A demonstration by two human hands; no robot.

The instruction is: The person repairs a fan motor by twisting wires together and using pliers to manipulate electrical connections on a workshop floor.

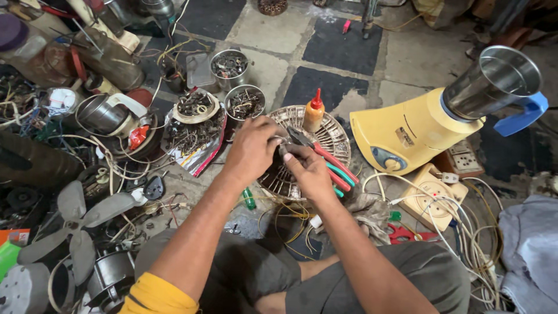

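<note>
Both forearms reach forward from the lap over the floor, meeting above a round fan grille [334, 136]. The left hand [251, 148] is curled narrowly, pinching a small part I cannot make out, while the right hand [311, 171] is closed around red-handled pliers [325, 157]. Just beyond the hands stands an orange glue bottle [314, 111], with a yellow mixer grinder [415, 131] further right.

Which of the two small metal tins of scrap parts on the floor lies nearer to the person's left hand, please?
The nearer tin, right beside the left hand; the other tin sits farther up the floor, beyond it.
</note>
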